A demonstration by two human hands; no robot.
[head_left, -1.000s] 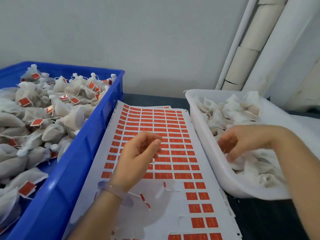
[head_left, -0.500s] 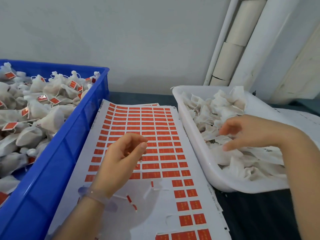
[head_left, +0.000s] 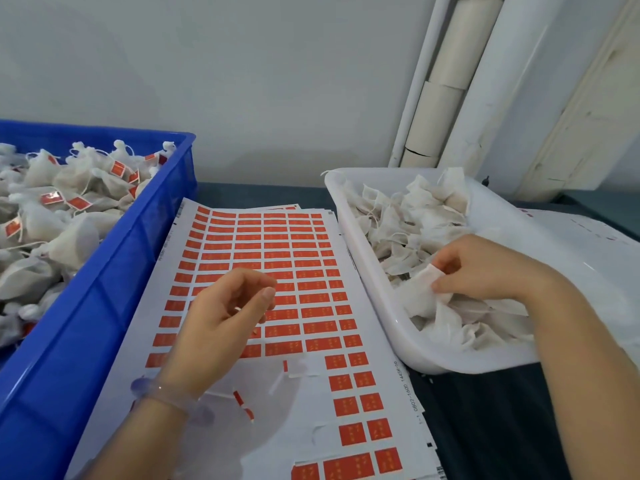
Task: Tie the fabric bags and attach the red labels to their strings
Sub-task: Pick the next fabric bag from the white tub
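Where the right hand [head_left: 485,268] was only rummaging in the white tray [head_left: 391,327] half a second ago, its fingers [head_left: 446,263] now pinch the corner of one untied bag [head_left: 419,292] on the pile there. The left hand [head_left: 221,320] hovers over the label sheet [head_left: 277,244], loosely curled and empty, so tying probably comes next.

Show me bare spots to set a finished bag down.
Free: the dark table behind the label sheet, between blue crate and white tray; also the table in front of the tray, right of the sheet. Crowded: crate and tray are heaped with bags; the right hand pinches a fabric bag there.
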